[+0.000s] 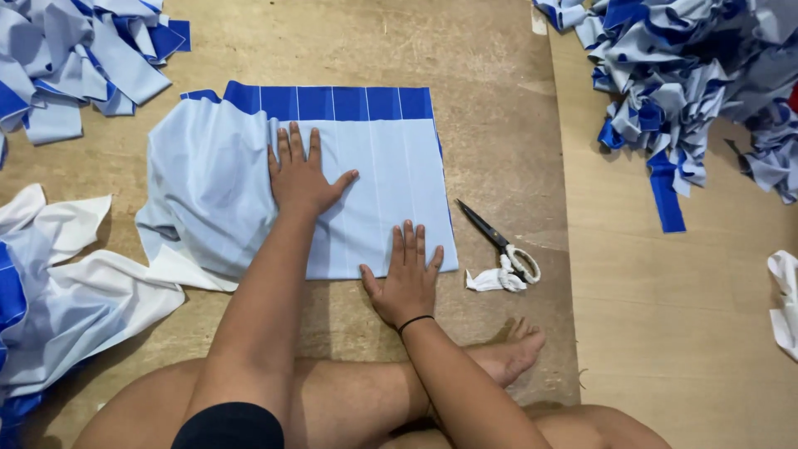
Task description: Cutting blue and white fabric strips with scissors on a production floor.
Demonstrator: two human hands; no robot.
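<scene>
- Pale blue folded cloth with a dark blue band along its far edge, flat in the middle of the brown wooden floor, straight ahead of the crossed legs.
- Left hand spread flat, palm down, fingers splayed, right where the neat flat part meets the bunched-up part on the left side.
- Right hand also open and flat, pressing the near edge of the cloth. Nothing pinched or gripped by either one. Thin black band on that wrist.
- Crease lines running far to near across the flat part, so looks layered.
- Black-bladed scissors with white-wrapped handles just right of the cloth, not touching it, tips pointing away, next to a small white fabric scrap.
- Heap of cut blue-and-white strips far right, another pile of blue-and-white pieces far left, loose white and pale blue fabric near left.
- Could go wrong, just a guess: bunched left side probably drags the layers crooked if pressure lets up, so folds slide out of line. Wrinkles trapped under the left palm might set in. Scissors close enough to snag or get bumped by the right forearm.
</scene>
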